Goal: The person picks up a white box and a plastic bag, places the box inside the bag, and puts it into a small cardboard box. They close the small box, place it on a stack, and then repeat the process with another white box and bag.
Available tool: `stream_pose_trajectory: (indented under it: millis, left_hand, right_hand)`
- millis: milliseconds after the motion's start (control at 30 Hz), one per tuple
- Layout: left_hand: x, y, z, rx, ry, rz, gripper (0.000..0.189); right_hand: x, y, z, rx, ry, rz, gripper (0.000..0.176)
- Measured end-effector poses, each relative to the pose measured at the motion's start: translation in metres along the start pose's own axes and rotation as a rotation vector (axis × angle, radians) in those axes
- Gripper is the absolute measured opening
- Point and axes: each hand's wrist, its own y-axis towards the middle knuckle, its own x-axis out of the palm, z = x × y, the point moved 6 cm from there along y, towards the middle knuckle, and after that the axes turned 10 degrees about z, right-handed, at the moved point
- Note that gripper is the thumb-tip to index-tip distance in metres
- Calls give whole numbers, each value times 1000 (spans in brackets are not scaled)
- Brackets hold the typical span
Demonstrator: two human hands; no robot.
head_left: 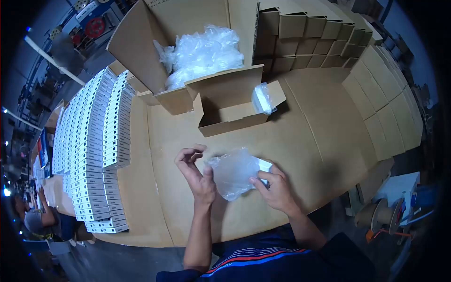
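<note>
My right hand (275, 188) grips a small white box (264, 165) and the near edge of a clear plastic bag (231, 174), thumb pressed on the film. The bag spreads out to the left of the box, over the cardboard-covered table. My left hand (197, 176) is raised beside the bag's left edge, fingers curled loosely and apart from the thumb, holding nothing. Beyond the hands stands an open brown carton (235, 127), with a bagged white box (264, 99) inside at its right end.
A large carton (136, 47) full of clear plastic bags (206, 54) stands at the back. Stacked white boxes (94, 155) line the left side. Brown cartons are piled at the back right (310, 37) and right (387, 101). Another person (42, 216) sits far left.
</note>
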Motion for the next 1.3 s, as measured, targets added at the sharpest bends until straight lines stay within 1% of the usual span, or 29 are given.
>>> stream_pose_trajectory:
  millis: [100,133,200,233,267,300,367,400,500,567,600,667,700,733,833,900,967,1067,1167,1200,1300]
  left_hand:
    - [5,-26,1,-320,-147,-79,99]
    - [9,-37,-2,-487,-284,-174,100]
    - [11,-48,-10,-592,-98,-323,88]
    - [12,-53,-12,-646,-4,-395,82]
    - [14,-53,-11,-708,-53,-358,63]
    - [14,-50,-11,-656,-40,-328,61]
    - [12,-45,-9,-551,-15,-270,56]
    - [11,-42,-7,-527,11,-278,54]
    - [7,-39,-2,-491,77,-307,50]
    - [5,-40,-5,-496,106,-333,51]
    - [5,-40,-5,-467,124,-341,51]
    - [6,-41,-5,-410,161,-353,53]
    - [7,-40,-5,-415,162,-352,53]
    - [8,-40,-3,-422,165,-350,52]
    - [9,-38,0,-410,194,-351,53]
    - [7,-37,1,-389,200,-338,52]
    - [7,-36,-1,-362,180,-314,50]
    - [4,-36,-3,-369,175,-288,51]
    - [3,-37,-5,-410,199,-355,59]
    - [4,-39,-5,-424,195,-355,59]
    - [5,-41,-8,-441,177,-342,60]
  right_hand:
    - [-2,6,0,-126,41,120,19]
    - [-2,9,-3,-168,39,137,19]
    - [0,8,-9,-237,39,158,18]
    - [3,7,-9,-249,35,132,17]
    - [5,8,-8,-263,30,108,17]
    - [7,9,-8,-280,25,85,17]
    - [0,11,-8,-253,100,121,19]
    - [-4,12,-6,-239,138,141,21]
    - [-31,35,-2,-230,250,232,38]
    - [-45,49,-33,-300,516,363,49]
    - [-52,52,-48,-332,650,429,56]
    - [-54,58,-67,-375,693,371,64]
    - [-54,61,-76,-399,716,340,69]
    - [-51,65,-81,-369,722,321,63]
    - [-35,65,-90,-411,715,235,54]
    - [-22,63,-96,-385,756,155,49]
    - [-16,62,-95,-423,706,126,46]
    - [-16,64,-91,-371,663,84,39]
    - [-23,67,-91,-366,629,74,35]
    - [-24,68,-91,-410,612,96,31]
    - [-19,71,-84,-332,565,30,29]
